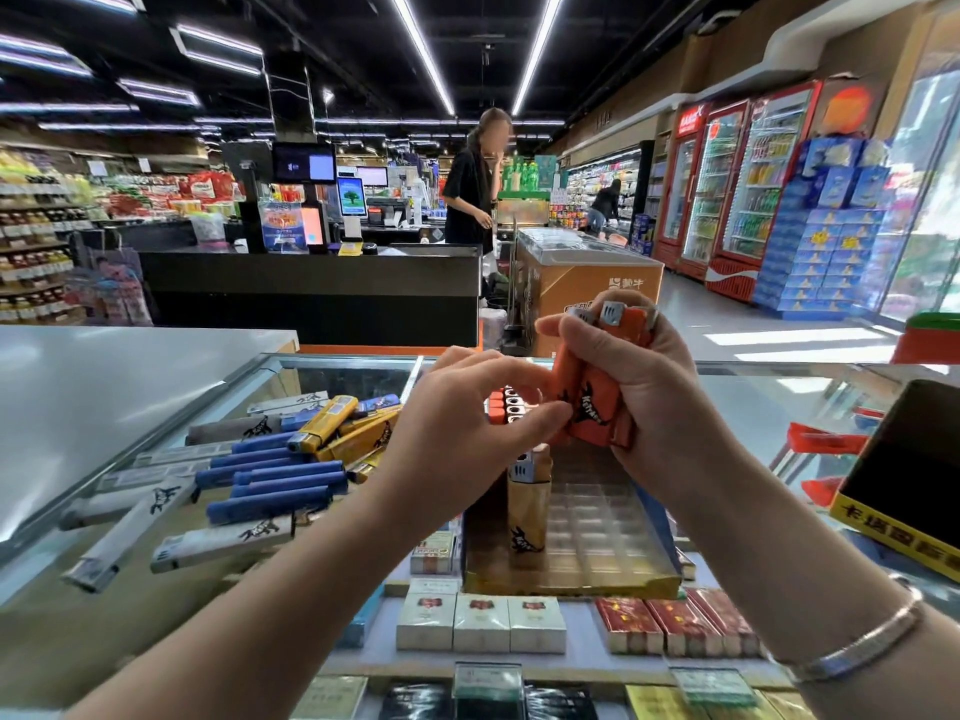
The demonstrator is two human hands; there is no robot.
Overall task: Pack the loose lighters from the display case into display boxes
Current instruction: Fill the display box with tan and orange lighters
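Head view: the right hand has its fingers curled round a bunch of orange lighters, smooth plastic bodies with metal heads poking up above the thumb, held upright above the display box. The left hand reaches across, its thumb and forefinger pinching the lower part of the front orange lighter; its other fingers are loosely bent.

The display box is a shallow gold-edged tray with a clear, glossy grid of moulded pockets, lying flat on the glass display case. One amber lighter stands upright in a pocket on its left side, a dark horse figure printed on its body. Behind the hands, a row of orange lighters with metal heads stands packed at the far end.

To the left, on the glass, lies a loose heap: blue lighters, white lighters with the same horse mark, and yellow lighters. Under the glass sit rectangular cigarette packs. A silver bracelet circles the right wrist.
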